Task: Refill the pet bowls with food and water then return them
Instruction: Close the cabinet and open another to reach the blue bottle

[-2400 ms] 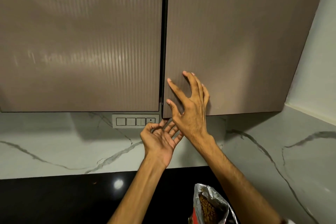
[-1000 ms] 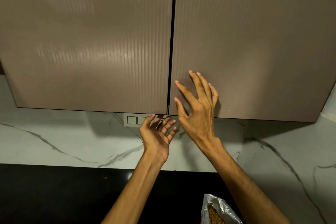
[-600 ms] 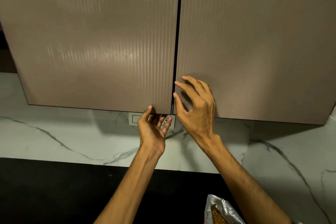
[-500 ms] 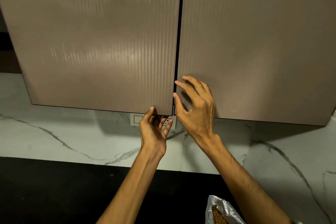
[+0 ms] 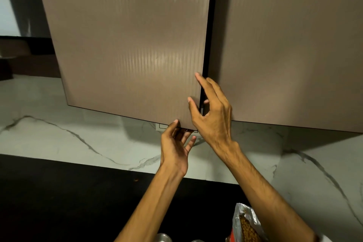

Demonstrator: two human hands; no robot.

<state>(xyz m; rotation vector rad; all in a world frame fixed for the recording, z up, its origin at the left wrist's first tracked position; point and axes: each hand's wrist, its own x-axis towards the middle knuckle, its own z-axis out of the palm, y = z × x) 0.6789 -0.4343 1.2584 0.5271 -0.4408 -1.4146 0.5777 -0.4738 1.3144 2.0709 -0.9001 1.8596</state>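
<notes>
We have both hands up at the wall cupboard. Our left hand (image 5: 174, 149) sits palm-up just under the bottom right corner of the left cupboard door (image 5: 129, 45), thumb touching the lower edge and fingers reaching beneath it; whether they hook the edge we cannot tell. Our right hand (image 5: 211, 112) is at the dark gap (image 5: 209, 45) between this door and the right cupboard door (image 5: 284, 45), with its thumb and forefinger on the face of the left door and the curled fingers reaching into the gap at that door's free edge.

The coming move, we judge, turns on that free edge: it runs up and down, straight ahead of the right hand, which is the nearer one to it, and the door would swing out toward us and to the left.

Half a second earlier the gap was a thin line and the right hand lay on the right door; now the gap is wider, the left door stands slightly ajar, and the right hand has crossed to its edge.

The open food bag (image 5: 245, 224), with brown kibble showing, stands on the black desk (image 5: 59, 192) low at our right. Two metal rims (image 5: 163, 237) at the bottom edge may be the bowls.
</notes>
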